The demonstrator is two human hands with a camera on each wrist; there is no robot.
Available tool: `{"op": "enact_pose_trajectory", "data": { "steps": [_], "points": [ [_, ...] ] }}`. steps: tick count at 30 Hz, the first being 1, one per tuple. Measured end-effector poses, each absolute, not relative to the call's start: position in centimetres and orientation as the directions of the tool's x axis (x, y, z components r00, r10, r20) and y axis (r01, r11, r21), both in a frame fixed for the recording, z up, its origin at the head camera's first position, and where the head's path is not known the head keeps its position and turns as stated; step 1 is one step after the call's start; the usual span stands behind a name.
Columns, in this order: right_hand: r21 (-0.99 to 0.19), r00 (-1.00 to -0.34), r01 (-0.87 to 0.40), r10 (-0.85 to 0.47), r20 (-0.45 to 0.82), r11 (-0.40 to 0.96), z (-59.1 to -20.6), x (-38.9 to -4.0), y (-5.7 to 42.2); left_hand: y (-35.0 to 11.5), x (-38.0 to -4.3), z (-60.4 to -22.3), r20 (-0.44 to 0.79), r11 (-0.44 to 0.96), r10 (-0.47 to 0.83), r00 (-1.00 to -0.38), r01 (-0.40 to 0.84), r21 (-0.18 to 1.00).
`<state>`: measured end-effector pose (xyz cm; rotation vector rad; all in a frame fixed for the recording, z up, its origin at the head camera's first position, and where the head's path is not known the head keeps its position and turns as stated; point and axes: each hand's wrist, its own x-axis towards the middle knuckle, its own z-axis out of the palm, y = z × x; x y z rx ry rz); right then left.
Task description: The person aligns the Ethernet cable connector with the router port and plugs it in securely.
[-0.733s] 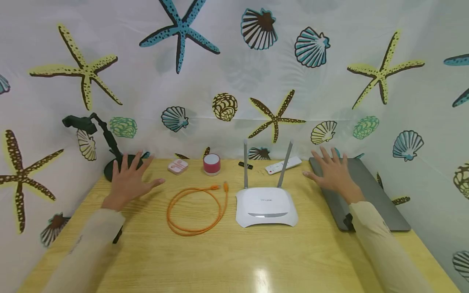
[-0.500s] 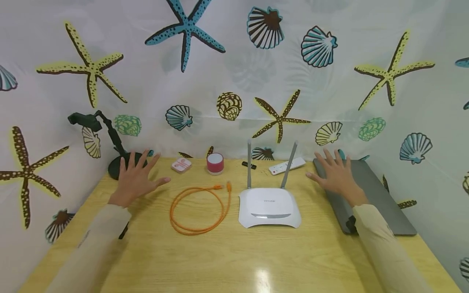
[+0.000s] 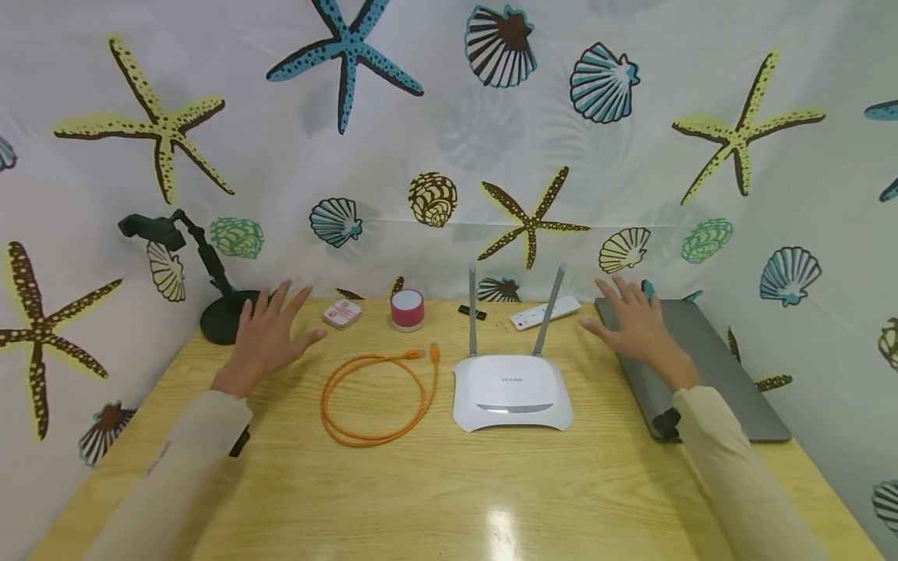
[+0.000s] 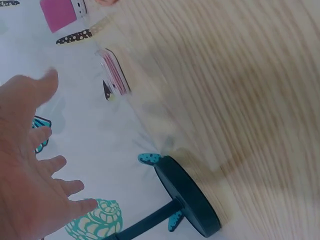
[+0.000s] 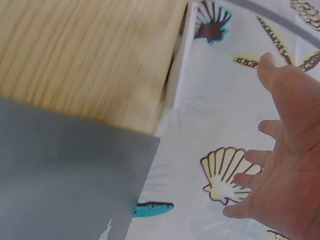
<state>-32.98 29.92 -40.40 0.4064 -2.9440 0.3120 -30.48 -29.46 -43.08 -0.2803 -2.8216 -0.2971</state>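
My left hand (image 3: 265, 343) hovers with spread fingers beside the black desk lamp (image 3: 221, 321) and holds nothing. In the left wrist view its fingers stretch forward, away from the lamp base (image 4: 187, 197). My right hand (image 3: 637, 335) is also raised and bare, fingers apart, over the left part of a closed grey laptop (image 3: 730, 374). A white router (image 3: 512, 393) with two upright antennas stands between the hands. To its left lies an orange cable (image 3: 325, 397) in a loop, both plugs at the top.
Along the back lie a pink earphone case (image 3: 341, 313), a pink and white cylinder (image 3: 408, 312), a small black stick (image 3: 472, 312) and a white remote control (image 3: 561, 308). A patterned cloth (image 3: 449, 101) hangs behind the wooden table (image 3: 393, 499).
My left hand has shifted right, partly off the lamp base. The right hand's fingers have drawn slightly closer together. The head view has shifted a little; the objects stay put.
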Motion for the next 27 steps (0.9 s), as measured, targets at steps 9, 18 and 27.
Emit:
{"op": "enact_pose_trajectory", "data": {
  "steps": [9, 18, 27],
  "points": [
    [-0.240, -0.933, -0.305, -0.239, 0.269, 0.922, -39.9, -31.1, 27.9, -26.7, -29.9, -42.8, 0.484, 0.912, 0.196, -0.853, 0.340, 0.230],
    [-0.437, -0.945, -0.315, -0.236, 0.226, 0.842, -40.7, -29.6, 26.1, -22.6, -29.0, -43.2, 0.526, 0.854, 0.251, -0.813, 0.442, 0.275],
    [-0.686, -0.970, -0.226, -0.227, 0.091, 0.691, -41.8, -28.6, 24.7, -18.4, -27.8, -43.1, 0.403, 0.746, 0.290, -0.868, 0.469, 0.473]
  ]
}}
